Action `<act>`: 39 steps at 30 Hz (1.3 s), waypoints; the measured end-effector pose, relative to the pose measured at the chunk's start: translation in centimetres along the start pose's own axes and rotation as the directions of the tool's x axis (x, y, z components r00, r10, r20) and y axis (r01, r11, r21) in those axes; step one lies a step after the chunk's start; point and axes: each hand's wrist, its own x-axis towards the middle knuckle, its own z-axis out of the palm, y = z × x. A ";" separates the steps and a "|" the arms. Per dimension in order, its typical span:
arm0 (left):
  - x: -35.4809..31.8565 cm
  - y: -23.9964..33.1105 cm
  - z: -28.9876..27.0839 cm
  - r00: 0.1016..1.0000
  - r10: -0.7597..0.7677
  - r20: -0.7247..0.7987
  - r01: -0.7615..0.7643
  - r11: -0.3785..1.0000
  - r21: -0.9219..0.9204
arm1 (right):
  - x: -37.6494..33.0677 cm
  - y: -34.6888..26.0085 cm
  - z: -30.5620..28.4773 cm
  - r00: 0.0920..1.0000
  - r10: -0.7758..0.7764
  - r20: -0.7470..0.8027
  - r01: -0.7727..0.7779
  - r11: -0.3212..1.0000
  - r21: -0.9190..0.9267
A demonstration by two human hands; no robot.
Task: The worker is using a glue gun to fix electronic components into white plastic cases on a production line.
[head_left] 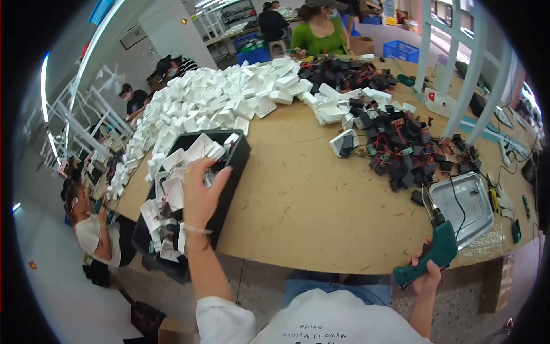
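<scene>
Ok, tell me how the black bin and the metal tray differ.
The bin is black; the metal tray is silvery. The bin looks deeper; the tray is shallow. White casings are heaped in the bin, whereas the tray's bottom shows. The left hand is over the bin; the tray lies beside the green tool. Both are roughly rectangular and open-topped.

A tan table (281, 189) bears white casings (212, 97), black parts (401, 146) and a tray (475, 209).

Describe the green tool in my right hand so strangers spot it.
Find the brown table, then the silver tray at its near right. Beside that, your right hand grips the tool: green, pistol-shaped, metal-tipped, unlike the black parts beyond.
</scene>
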 end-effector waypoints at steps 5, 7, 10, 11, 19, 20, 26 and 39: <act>6.8 -2.6 11.9 0.957 0.061 0.285 -0.099 0.988 0.120 | -0.7 -2.3 1.8 0.980 -0.144 -0.137 0.086 0.928 -0.361; 9.3 -4.5 15.8 0.945 0.047 0.324 -0.097 0.985 0.141 | -0.9 -1.7 1.0 0.958 -0.171 -0.228 0.078 0.927 -0.367; 14.5 -7.4 19.1 0.942 -0.081 0.325 -0.056 0.919 0.391 | -1.1 0.1 -0.3 0.961 -0.116 -0.251 0.037 0.953 -0.301; 16.8 -8.5 19.2 0.938 -0.166 0.305 -0.007 0.869 0.495 | -1.3 0.5 -0.6 0.957 -0.048 -0.287 -0.026 0.969 -0.247; 28.8 -28.1 13.5 0.771 -0.635 -0.053 0.524 0.585 0.619 | -1.0 0.4 -3.3 0.930 0.140 -0.340 -0.216 0.956 -0.198; 29.9 -28.3 15.2 0.780 -0.624 -0.036 0.509 0.601 0.617 | -0.4 0.0 -2.7 0.913 0.122 -0.389 -0.210 0.959 -0.191; 33.0 -29.7 22.8 0.813 -0.572 0.108 0.550 0.816 0.176 | 1.5 3.4 -6.8 0.990 -0.019 0.140 -0.014 0.973 0.230; 28.2 -16.7 29.4 0.629 -0.308 0.714 0.370 0.926 0.073 | 0.7 0.2 -2.0 0.869 0.158 -0.469 -0.236 0.965 -0.113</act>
